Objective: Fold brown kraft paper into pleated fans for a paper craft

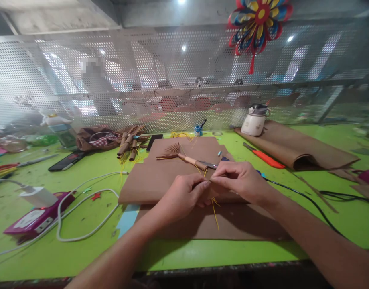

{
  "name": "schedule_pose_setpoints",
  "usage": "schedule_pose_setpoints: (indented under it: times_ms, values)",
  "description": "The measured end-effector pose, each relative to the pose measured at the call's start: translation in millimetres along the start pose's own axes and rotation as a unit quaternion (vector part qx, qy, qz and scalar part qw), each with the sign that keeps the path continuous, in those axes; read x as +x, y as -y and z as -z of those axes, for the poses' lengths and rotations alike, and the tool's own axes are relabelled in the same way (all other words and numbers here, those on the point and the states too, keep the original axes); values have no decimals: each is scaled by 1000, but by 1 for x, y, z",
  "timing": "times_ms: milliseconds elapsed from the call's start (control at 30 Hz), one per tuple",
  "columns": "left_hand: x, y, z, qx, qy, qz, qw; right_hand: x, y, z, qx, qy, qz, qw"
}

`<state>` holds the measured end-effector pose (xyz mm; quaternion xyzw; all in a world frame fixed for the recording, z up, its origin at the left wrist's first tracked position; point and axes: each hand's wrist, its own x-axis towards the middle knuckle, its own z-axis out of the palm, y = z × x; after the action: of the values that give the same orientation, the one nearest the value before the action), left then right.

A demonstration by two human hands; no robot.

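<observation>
My left hand (184,194) and my right hand (241,180) meet over the brown paper, fingertips pinched close together. Both are closed on thin yellow thread; loose yellow thread ends (215,216) hang below them, and another bit rises above the fingers. What lies inside the pinch is mostly hidden. Just beyond the hands is a pleated brown paper fan (170,151) joined to a rolled paper stem (189,159), with yellow thread around it. A pair of scissors (209,164) lies beside the stem, partly behind my right hand. Folded brown paper sheets (148,180) lie beneath everything.
At left are a purple power strip (37,216) with a white cable, a phone (67,160) and rolled paper tubes (130,140). At right stand a red-handled knife (267,158), a white bottle (253,120) and rolled brown paper (307,146). A perforated screen (178,72) stands behind.
</observation>
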<state>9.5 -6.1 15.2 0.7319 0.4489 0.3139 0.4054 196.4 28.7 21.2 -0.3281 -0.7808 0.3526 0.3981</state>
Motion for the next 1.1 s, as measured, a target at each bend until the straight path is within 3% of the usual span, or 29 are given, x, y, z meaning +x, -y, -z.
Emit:
schedule_pose_setpoints:
  times_ms: [200,567,867,1100]
  values:
    - [-1,-2,2,50,-23,-17,998,-1,2,0,-8,-15,28,999]
    - [0,-5,7,135,-30,-64,988,1,0,6,89,-23,-97,991]
    - [4,9,11,91,-26,-1,996,2,-6,12,48,-49,-94,993]
    - [3,1,13,-62,35,57,996,3,-11,14,100,-56,-106,988]
